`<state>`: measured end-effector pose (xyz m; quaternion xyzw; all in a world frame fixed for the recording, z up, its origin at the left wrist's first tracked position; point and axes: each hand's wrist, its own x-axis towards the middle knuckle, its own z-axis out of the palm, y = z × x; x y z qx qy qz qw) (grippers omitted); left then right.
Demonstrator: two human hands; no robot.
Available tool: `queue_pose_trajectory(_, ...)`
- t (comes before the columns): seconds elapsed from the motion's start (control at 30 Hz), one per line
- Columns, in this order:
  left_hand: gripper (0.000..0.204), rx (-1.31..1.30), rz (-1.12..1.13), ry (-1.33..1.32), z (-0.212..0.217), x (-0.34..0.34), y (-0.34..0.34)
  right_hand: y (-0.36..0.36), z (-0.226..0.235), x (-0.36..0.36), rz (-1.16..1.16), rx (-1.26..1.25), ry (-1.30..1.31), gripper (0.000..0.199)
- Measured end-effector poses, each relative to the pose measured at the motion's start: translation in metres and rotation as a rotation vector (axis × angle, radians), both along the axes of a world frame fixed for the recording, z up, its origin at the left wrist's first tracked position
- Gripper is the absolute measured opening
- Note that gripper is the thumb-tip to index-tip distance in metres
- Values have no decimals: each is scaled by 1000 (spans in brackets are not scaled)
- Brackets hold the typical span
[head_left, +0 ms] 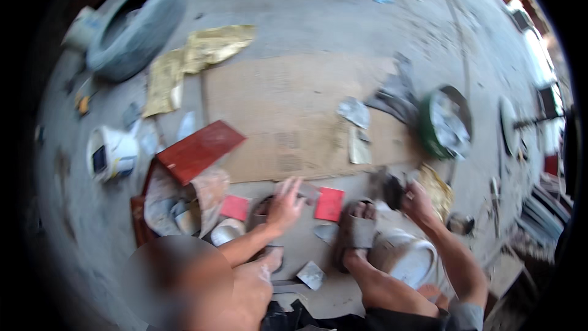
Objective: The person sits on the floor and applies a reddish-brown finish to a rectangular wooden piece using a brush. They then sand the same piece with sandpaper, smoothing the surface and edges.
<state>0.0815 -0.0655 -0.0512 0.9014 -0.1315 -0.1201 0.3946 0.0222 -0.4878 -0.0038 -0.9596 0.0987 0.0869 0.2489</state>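
My left hand [285, 207] reaches over my sandaled left foot, its fingers spread and holding nothing visible. Close to it lie two small red flat pieces, one red piece [329, 203] between my feet and another red piece [234, 207] to the left. My right hand [418, 201] is closed at the right, beyond my right knee. A dark, blurred object [391, 190] sticks out from its fingers; its kind cannot be made out. Below that hand is a white bucket [407, 256]. A flat brown cardboard sheet [269, 116] lies on the floor ahead of both hands.
A green round tub [427, 125] with grey contents stands at the right, beside a grey cloth [398, 95]. At left are a reddish-brown box [199, 150], a white pail [116, 150] and a tyre [156, 30]. Gold-coloured sheeting [214, 46] lies behind the cardboard.
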Motion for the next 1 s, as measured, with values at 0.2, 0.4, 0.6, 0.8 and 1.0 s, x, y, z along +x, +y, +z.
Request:
queue_pose_trajectory(0.2,36,-373,205,271,118,20,27,6,63,22,144,-120,137,15)
queue_pose_trajectory(0.4,33,-516,620,52,197,26,152,86,43,43,212,204,38,9)
queue_pose_trajectory(0.6,47,-804,1029,381,195,34,208,151,37,-6,292,409,-9,12)
queue_pose_trajectory(0.8,45,-403,912,98,201,63,210,162,34,-46,136,524,230,16)
queue_pose_trajectory(1.0,29,418,172,-63,199,214,246,165,26,-43,111,487,211,19)
